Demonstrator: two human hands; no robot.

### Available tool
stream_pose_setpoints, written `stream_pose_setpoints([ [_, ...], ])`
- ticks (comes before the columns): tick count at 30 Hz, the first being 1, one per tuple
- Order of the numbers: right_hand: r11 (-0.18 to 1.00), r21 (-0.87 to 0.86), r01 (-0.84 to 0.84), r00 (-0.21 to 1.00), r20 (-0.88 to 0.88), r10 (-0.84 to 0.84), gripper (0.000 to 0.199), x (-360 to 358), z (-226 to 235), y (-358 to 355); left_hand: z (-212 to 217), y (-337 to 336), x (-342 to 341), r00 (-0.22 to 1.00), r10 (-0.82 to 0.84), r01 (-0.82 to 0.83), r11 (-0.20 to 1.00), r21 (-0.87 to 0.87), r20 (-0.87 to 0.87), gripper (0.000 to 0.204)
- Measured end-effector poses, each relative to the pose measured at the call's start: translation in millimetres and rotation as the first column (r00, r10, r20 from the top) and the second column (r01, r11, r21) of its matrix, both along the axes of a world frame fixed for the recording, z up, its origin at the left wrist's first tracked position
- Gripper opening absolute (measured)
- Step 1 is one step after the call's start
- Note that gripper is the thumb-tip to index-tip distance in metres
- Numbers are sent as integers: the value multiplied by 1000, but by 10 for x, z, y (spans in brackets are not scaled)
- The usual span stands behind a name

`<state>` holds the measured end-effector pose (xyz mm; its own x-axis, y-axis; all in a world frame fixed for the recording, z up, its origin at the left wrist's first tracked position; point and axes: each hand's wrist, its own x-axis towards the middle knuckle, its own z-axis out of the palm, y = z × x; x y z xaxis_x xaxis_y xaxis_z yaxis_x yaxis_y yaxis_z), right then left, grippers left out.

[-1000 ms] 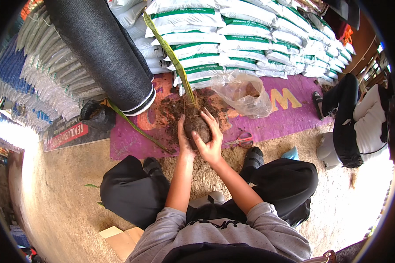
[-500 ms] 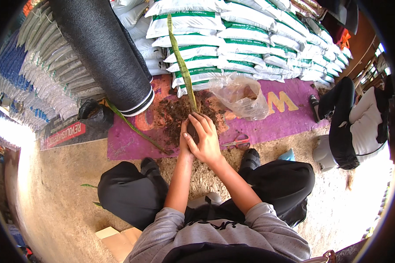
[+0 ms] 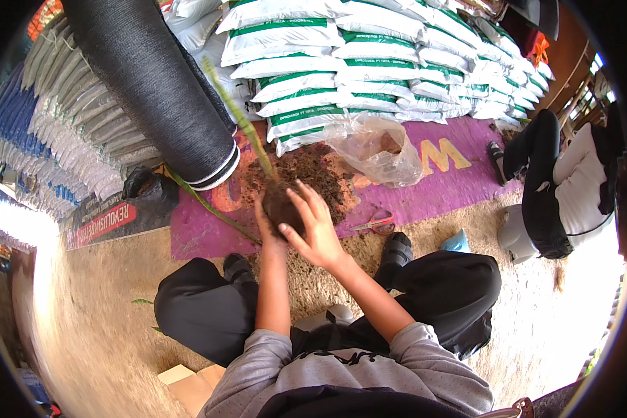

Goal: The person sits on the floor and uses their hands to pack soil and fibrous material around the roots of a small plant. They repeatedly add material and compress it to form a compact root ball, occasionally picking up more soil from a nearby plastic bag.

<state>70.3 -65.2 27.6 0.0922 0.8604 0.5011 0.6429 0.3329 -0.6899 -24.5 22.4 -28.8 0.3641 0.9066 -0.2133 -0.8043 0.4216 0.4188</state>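
Observation:
A long green-and-yellow snake plant leaf (image 3: pixel 247 132) rises from a dark brown root ball of soil (image 3: pixel 283 210) and leans to the left, blurred by motion. My left hand (image 3: pixel 266 226) cups the ball from its left side, its fingers partly hidden. On the other side, my right hand (image 3: pixel 316 226) curves its fingers over the ball, with the thumb against its near face. Just beyond both hands lies loose soil (image 3: pixel 320 177) on a purple banner (image 3: pixel 432 191). Red-handled scissors (image 3: pixel 381 222) rest to the right.
A crumpled clear plastic bag (image 3: pixel 383 157) stands behind the soil. Left are another long leaf (image 3: pixel 209 205), a black plant bag (image 3: pixel 150 188) and a big black roll (image 3: pixel 153 90). Stacked white-and-green sacks (image 3: pixel 376 73) line the back. Another person (image 3: pixel 561 181) sits at right.
My hands have tipped and shifted the snake plant leftward, so its leaf leans further left. My right hand has drawn apart from the left, exposing more of the root ball.

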Motion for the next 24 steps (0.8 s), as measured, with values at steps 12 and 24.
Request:
stream_pose_setpoints([
  [12, 997, -38, -65, 995, 72, 68, 70, -199, -47, -46, -199, 74, -242, 999, 37, -37, 999, 19, 14, 46],
  [24, 996, -61, 58, 834, -545, -82, 76, 215, -177, 210, -86, -223, 259, 876, 115, -67, 991, 118, -468, 65],
])
